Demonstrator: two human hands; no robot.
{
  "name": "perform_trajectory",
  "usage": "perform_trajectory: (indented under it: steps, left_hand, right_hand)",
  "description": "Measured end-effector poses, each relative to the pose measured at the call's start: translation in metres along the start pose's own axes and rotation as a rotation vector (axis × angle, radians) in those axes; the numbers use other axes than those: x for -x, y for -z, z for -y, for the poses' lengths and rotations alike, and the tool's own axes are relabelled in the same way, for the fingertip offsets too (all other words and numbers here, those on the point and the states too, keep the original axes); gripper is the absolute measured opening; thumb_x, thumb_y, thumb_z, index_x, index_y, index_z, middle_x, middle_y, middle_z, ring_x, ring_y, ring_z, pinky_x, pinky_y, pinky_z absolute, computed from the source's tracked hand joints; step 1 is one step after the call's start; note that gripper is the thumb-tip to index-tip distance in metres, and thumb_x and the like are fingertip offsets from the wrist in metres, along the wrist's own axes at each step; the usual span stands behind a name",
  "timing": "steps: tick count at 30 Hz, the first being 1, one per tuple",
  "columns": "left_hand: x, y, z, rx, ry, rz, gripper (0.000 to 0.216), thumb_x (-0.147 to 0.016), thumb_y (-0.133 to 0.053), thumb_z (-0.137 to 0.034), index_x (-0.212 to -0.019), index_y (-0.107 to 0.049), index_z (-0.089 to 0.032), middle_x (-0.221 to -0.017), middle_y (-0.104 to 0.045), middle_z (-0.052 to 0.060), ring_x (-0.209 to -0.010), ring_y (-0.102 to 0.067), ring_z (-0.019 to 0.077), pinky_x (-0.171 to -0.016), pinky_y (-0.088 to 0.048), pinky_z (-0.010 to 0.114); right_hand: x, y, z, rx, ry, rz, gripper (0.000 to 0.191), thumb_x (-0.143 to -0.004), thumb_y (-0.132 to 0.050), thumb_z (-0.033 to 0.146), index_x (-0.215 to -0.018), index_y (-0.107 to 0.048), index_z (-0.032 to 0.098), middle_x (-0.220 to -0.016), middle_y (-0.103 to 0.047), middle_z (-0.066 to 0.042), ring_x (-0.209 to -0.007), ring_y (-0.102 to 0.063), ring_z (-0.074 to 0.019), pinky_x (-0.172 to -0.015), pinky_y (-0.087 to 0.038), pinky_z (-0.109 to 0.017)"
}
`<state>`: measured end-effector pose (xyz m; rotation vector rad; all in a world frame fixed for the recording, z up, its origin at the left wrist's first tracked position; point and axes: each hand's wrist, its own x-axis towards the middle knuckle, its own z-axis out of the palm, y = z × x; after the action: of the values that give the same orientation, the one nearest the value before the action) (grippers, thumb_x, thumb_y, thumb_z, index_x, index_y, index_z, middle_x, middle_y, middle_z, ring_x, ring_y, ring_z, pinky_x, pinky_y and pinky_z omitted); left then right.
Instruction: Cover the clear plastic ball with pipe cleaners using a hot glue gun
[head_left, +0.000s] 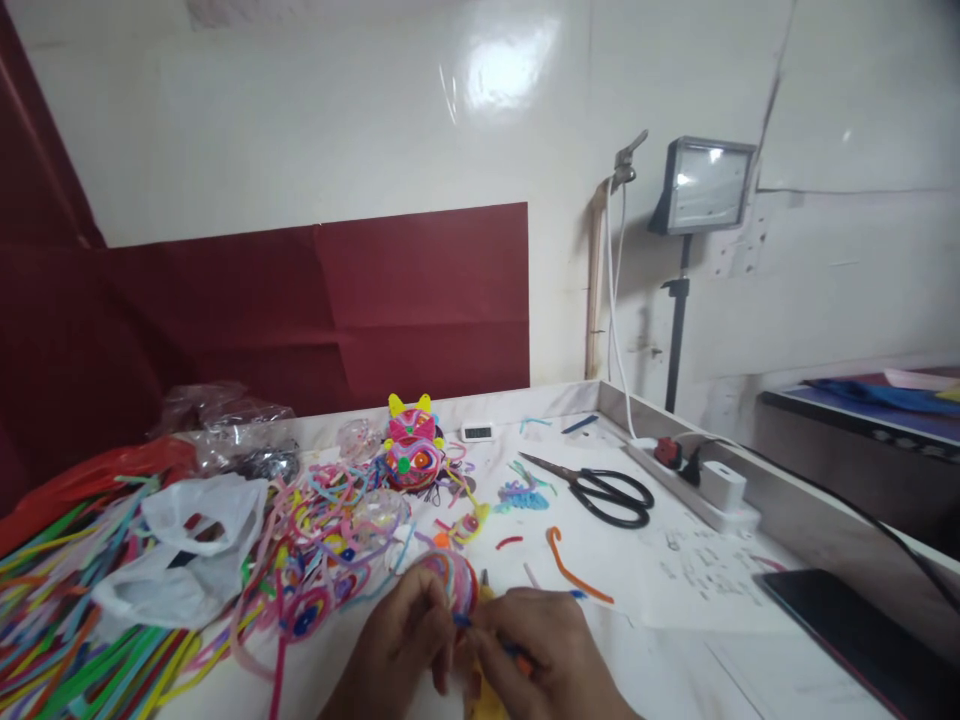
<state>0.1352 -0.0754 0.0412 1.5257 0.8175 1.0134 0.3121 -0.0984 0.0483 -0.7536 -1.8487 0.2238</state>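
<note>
Both my hands meet at the bottom middle of the white table (750,660). My left hand (397,645) is closed round a small round coil of pink and multicoloured pipe cleaner (452,580). My right hand (544,655) pinches a thin blue pipe cleaner end (463,621) against that coil, fingers pressed together. Something yellow (487,702) shows under the hands. An orange pipe cleaner (571,570) lies just beyond my right hand.
Heaps of coloured pipe cleaners (67,610) and a white plastic bag (187,545) fill the left. A finished pink and yellow cat-like figure (411,445) stands behind. Black scissors (600,488), a power strip (701,488), a dark phone (862,635) and a lamp stand (701,190) are at right.
</note>
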Motion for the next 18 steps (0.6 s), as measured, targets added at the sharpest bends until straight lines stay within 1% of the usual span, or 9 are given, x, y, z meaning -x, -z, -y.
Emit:
perform_trajectory:
  steps: [6,9,11,12,14,15,16,17,18]
  left_hand:
    - [0.006,0.009,-0.015,-0.128,0.038,0.041,0.05,-0.081,-0.055,-0.069,-0.073,-0.045,-0.021,-0.054,-0.049,-0.007,-0.047,-0.043,0.0086,-0.047,-0.036,0.02]
    - [-0.015,0.018,-0.036,-0.377,-0.038,0.005,0.043,-0.092,-0.043,-0.059,-0.075,-0.048,-0.021,-0.055,-0.052,-0.005,-0.049,-0.05,0.011,-0.051,-0.043,0.022]
    - [-0.048,0.024,-0.052,-0.769,-0.164,-0.089,0.034,-0.101,-0.029,-0.039,-0.091,-0.055,-0.018,-0.054,-0.053,-0.005,-0.051,-0.056,0.0132,-0.054,-0.048,0.023]
    - [-0.069,0.025,-0.059,-1.039,-0.197,-0.093,0.032,-0.102,-0.027,-0.03,-0.103,-0.056,-0.017,-0.062,-0.06,-0.002,-0.06,-0.062,0.014,-0.059,-0.051,0.024]
    - [-0.118,0.024,-0.067,-1.191,-0.237,-0.065,0.024,-0.1,-0.037,-0.02,-0.11,-0.059,-0.017,-0.097,-0.07,0.005,-0.093,-0.066,0.0161,-0.085,-0.052,0.029]
    - [-0.144,0.022,-0.067,-1.255,-0.238,-0.032,0.022,-0.099,-0.042,-0.018,-0.111,-0.061,-0.017,-0.11,-0.068,0.006,-0.105,-0.063,0.0176,-0.094,-0.05,0.033]
    - [-0.168,0.02,-0.065,-1.324,-0.222,0.006,0.02,-0.098,-0.048,-0.02,-0.111,-0.062,-0.018,-0.114,-0.067,0.007,-0.108,-0.062,0.0196,-0.095,-0.05,0.038]
    - [-0.19,0.018,-0.06,-1.394,-0.193,0.035,0.021,-0.095,-0.056,-0.027,-0.113,-0.062,-0.016,-0.117,-0.065,0.008,-0.106,-0.063,0.0227,-0.092,-0.052,0.045]
    - [-0.21,0.015,-0.054,-1.465,-0.148,0.054,0.026,-0.093,-0.06,-0.03,-0.115,-0.061,-0.017,-0.12,-0.064,0.008,-0.104,-0.064,0.0233,-0.089,-0.053,0.046]
  right_hand:
    - [-0.005,0.001,-0.001,0.0,0.055,-0.039,0.027,-0.09,-0.051,0.021,-0.068,-0.068,0.017,-0.051,-0.065,-0.001,-0.044,-0.057,-0.0099,-0.047,-0.038,-0.019]
    - [-0.005,0.002,-0.006,0.087,0.039,-0.046,0.031,-0.092,-0.048,0.024,-0.069,-0.068,0.017,-0.051,-0.064,-0.002,-0.045,-0.057,-0.011,-0.047,-0.038,-0.02]
    - [-0.004,0.002,-0.01,0.171,0.033,-0.048,0.036,-0.095,-0.044,0.025,-0.069,-0.067,0.017,-0.051,-0.064,-0.002,-0.046,-0.058,-0.0116,-0.048,-0.038,-0.021]
    - [-0.004,0.001,-0.012,0.216,0.049,-0.061,0.039,-0.097,-0.042,0.025,-0.069,-0.067,0.017,-0.051,-0.064,-0.002,-0.046,-0.058,-0.0116,-0.047,-0.037,-0.022]
    - [-0.003,-0.002,-0.018,0.308,0.11,-0.075,0.046,-0.1,-0.036,0.027,-0.067,-0.065,0.018,-0.049,-0.063,-0.001,-0.043,-0.057,-0.0109,-0.046,-0.035,-0.023]
    - [-0.003,-0.006,-0.022,0.354,0.144,-0.078,0.049,-0.102,-0.032,0.027,-0.065,-0.064,0.018,-0.047,-0.062,0.0,-0.041,-0.055,-0.0105,-0.046,-0.033,-0.024]
    - [-0.003,-0.01,-0.025,0.399,0.173,-0.102,0.053,-0.103,-0.029,0.028,-0.062,-0.062,0.019,-0.045,-0.06,0.001,-0.039,-0.053,-0.01,-0.044,-0.031,-0.025]
    - [-0.003,-0.014,-0.03,0.441,0.19,-0.136,0.057,-0.104,-0.026,0.028,-0.059,-0.059,0.02,-0.042,-0.057,0.001,-0.036,-0.05,-0.0096,-0.043,-0.029,-0.026]
    - [-0.003,-0.018,-0.034,0.477,0.205,-0.206,0.061,-0.105,-0.024,0.028,-0.054,-0.056,0.021,-0.037,-0.053,0.002,-0.033,-0.046,-0.0094,-0.04,-0.025,-0.027]
